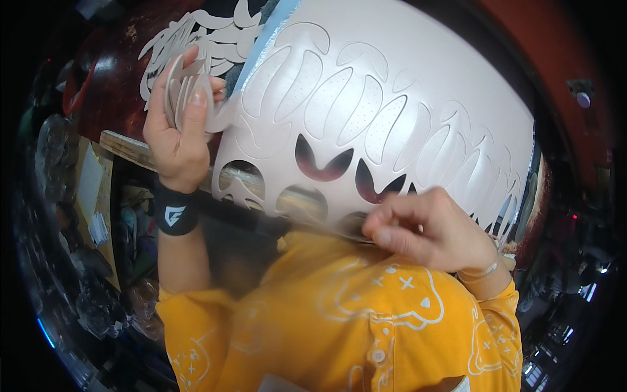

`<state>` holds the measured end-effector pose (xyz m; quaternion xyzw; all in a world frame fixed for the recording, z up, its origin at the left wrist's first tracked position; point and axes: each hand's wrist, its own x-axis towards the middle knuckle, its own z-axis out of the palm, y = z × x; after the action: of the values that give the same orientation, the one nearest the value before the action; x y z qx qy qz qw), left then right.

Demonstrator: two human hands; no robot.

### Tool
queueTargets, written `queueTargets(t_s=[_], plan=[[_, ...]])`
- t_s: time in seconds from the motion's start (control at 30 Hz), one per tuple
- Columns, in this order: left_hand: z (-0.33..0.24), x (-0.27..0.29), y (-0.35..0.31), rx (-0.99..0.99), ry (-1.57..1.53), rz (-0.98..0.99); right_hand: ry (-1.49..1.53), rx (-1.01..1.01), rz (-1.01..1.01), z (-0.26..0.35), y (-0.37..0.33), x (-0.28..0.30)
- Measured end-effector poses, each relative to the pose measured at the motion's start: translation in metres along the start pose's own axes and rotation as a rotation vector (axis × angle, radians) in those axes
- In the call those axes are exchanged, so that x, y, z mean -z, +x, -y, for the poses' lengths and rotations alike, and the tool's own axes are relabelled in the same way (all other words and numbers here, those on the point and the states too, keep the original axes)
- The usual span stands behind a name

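A large pale pinkish-white sheet [483, 72] covers the table before me, scored with curved cut outlines, some dotted with tiny holes. Crescent and rounded openings run along its near part, where pieces are gone. My left hand [179, 124], raised at the sheet's left edge, is closed round a bunch of curved cut pieces [175, 91]. By the near edge of the sheet is my right hand [428, 228], with thumb and fingers bent together in a pinch. Whatever lies between those fingertips is blurred and too thin to name.
At the back left a heap of loose curved cut pieces [219, 42] lies on the dark red table [124, 108]. A wooden strip [130, 151] edges the table at the left. Clutter, partly in plastic wrap [98, 300], fills the area below left.
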<state>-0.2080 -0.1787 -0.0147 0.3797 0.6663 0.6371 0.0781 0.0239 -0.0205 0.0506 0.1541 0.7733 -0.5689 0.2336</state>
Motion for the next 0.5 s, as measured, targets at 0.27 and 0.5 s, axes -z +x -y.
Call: queueTargets(t_s=[0.27, 0.5], plan=[[0.025, -0.003, -0.022, -0.28, 0.618, 0.491, 1.456, 0.228, 0.253, -0.037, 0.106, -0.032], [0.022, 0.037, 0.023, 0.121, 0.219, 0.327, 1.32, 0.247, 0.217, -0.043, 0.104, -0.029]])
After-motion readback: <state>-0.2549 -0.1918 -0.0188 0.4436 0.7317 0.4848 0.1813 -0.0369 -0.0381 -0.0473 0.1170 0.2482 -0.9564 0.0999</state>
